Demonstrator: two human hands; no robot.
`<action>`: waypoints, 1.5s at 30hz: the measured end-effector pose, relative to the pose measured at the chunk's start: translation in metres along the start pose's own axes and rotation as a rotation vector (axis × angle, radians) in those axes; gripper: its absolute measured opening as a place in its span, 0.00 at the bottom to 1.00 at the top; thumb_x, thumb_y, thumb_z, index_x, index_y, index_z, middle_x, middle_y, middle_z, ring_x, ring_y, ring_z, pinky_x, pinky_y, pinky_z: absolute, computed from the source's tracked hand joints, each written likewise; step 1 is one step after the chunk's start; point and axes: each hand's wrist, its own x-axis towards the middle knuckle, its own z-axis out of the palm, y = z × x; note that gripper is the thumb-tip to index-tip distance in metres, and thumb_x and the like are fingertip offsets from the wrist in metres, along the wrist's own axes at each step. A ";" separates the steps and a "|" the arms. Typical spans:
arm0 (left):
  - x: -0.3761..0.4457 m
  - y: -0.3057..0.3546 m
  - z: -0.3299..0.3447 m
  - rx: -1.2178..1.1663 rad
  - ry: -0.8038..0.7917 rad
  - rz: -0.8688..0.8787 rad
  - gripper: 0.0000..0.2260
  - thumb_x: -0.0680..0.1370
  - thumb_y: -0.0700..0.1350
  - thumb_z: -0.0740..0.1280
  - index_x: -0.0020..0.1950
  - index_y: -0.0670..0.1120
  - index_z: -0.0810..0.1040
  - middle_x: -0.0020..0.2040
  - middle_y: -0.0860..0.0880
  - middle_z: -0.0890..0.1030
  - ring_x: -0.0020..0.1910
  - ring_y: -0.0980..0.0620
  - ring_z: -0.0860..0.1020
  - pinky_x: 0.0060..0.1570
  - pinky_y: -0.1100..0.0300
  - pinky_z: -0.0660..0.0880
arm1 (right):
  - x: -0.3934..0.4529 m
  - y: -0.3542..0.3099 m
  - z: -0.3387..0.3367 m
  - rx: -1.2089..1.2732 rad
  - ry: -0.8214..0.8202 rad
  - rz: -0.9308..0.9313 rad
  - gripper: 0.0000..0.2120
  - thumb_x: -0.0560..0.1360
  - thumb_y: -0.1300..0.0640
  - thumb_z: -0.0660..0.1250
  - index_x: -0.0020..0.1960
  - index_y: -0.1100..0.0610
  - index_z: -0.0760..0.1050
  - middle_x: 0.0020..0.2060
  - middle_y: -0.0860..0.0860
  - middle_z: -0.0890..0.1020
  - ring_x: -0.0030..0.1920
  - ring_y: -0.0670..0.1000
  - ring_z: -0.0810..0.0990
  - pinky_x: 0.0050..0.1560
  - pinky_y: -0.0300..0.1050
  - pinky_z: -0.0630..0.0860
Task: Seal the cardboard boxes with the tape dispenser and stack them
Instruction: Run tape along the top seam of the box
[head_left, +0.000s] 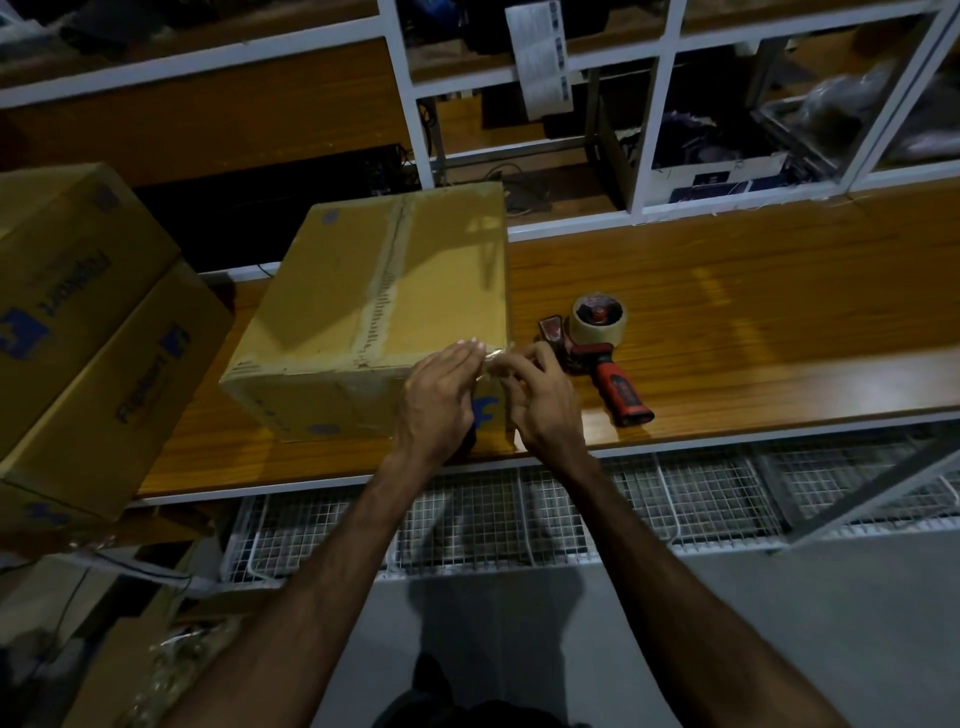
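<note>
From the head camera, a closed cardboard box (374, 306) sits on a wooden table (727, 312), its top seam running from the far edge toward the near one and covered by a strip of tape (382, 291). Both hands meet at the box's near right corner. The left hand (439, 400) lies with its fingers straight and close together, pressed flat over the top edge of the box, fingertips on a shiny, crinkled bit of clear tape there. The right hand (540, 402) is just beside it, fingers curled and pinching the same loose tape end at the corner; exactly how the tape lies under the fingers is too blurred to tell. The tape dispenser (597, 353) lies on the table just to the right of the box and near the right hand, untouched, with its roll toward the far side and its red and black handle pointing toward the table's near edge. At the left, two more cardboard boxes with blue printing are stacked, the upper box (67, 260) resting on the lower box (124, 395), both apart from the box under the hands. Beyond the table stands white-framed shelving (660, 119), and below its near edge runs a white wire mesh rack (649, 499).
</note>
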 end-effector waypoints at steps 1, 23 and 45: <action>0.000 -0.001 -0.001 -0.005 -0.003 0.001 0.24 0.76 0.33 0.71 0.73 0.41 0.78 0.70 0.43 0.80 0.71 0.45 0.78 0.72 0.44 0.73 | -0.002 0.002 0.000 -0.013 0.000 -0.013 0.11 0.83 0.62 0.66 0.63 0.52 0.80 0.53 0.51 0.74 0.47 0.51 0.77 0.38 0.55 0.79; -0.041 -0.063 -0.064 -0.149 0.163 -0.160 0.24 0.74 0.24 0.68 0.68 0.39 0.80 0.66 0.41 0.81 0.67 0.47 0.79 0.63 0.44 0.80 | -0.052 0.009 0.022 -0.145 -0.108 0.324 0.05 0.83 0.55 0.67 0.55 0.49 0.81 0.51 0.46 0.80 0.49 0.50 0.80 0.43 0.48 0.75; -0.073 -0.229 -0.106 -0.072 0.380 -0.388 0.20 0.76 0.42 0.66 0.68 0.44 0.82 0.69 0.45 0.81 0.70 0.41 0.74 0.70 0.37 0.69 | -0.041 -0.073 0.092 -0.297 0.345 0.727 0.11 0.80 0.61 0.64 0.58 0.54 0.83 0.56 0.52 0.82 0.57 0.55 0.79 0.62 0.54 0.75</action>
